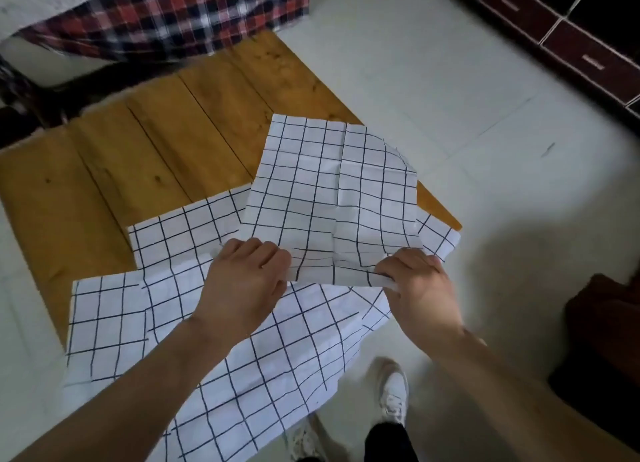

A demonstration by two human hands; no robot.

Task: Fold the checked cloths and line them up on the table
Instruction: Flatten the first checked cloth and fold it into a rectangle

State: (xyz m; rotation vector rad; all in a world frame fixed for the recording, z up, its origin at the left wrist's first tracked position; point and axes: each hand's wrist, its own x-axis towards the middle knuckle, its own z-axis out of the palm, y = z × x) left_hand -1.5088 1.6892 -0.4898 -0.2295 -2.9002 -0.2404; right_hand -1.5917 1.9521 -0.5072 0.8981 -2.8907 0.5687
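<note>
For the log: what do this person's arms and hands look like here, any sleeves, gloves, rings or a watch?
Both forearms are bare right to the bottom edge of the head view, so no sleeve shows. The left hand and the right hand are ungloved. No ring, watch, bracelet or marking shows on the sides in view. Fingertips are partly hidden by cloth.

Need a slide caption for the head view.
Both hands, left and right, grip the white grid cloth above a wooden table.
</note>
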